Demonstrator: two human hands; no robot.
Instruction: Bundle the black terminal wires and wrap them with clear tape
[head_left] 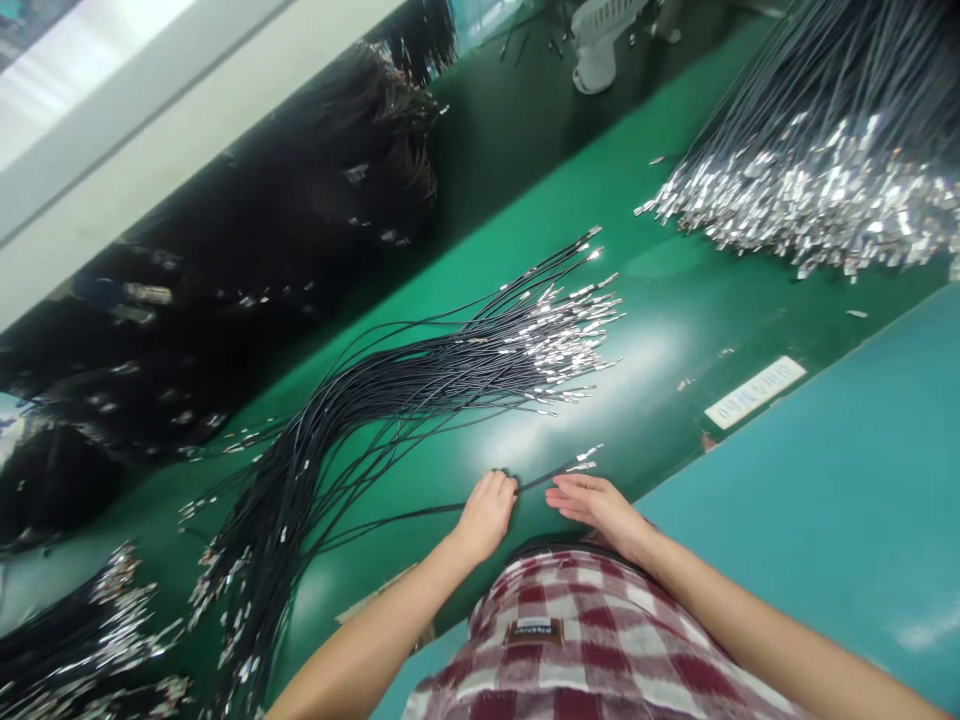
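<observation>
My left hand is closed around a couple of thin black cables near the front edge of the green table. Their silver terminal ends stick out to the right, past my fingers. My right hand lies just below those ends, fingers stretched out and together, with nothing visibly gripped. Behind both hands a bundle of black cables curves across the table, its silver terminals fanned toward the right. The held cables run back left into this bundle.
A large heap of silver-tipped cables lies at the upper right. Dark cable piles sit under a pale beam at the left, with more terminals at lower left. A white label marks the table's edge. A white plastic object stands at the back.
</observation>
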